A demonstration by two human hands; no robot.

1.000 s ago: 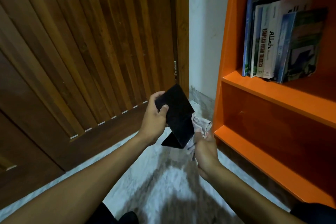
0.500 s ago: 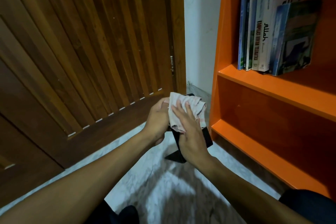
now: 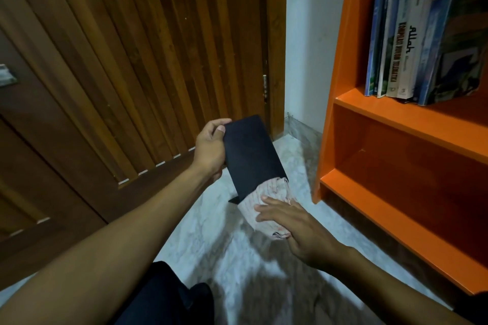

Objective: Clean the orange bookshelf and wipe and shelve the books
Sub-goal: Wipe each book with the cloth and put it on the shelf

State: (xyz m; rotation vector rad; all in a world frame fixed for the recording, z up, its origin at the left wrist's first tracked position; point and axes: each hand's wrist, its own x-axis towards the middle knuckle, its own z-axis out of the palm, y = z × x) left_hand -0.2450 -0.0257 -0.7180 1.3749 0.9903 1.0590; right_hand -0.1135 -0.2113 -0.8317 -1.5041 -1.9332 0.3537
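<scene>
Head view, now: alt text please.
Left hand grips a flat black bookend while the right hand presses a pale crumpled cloth against its lower end. Upright books stand on the orange bookshelf at right.

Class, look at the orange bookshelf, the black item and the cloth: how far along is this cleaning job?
Done, by the look of it: a row of upright books already stands on a shelf of the orange bookshelf. In hand: the left hand grips a flat black L-shaped bookend while the right hand presses a pale bunched cloth against its lower end. Left: the two lower shelves show no books; whether they are wiped cannot be told.
</scene>
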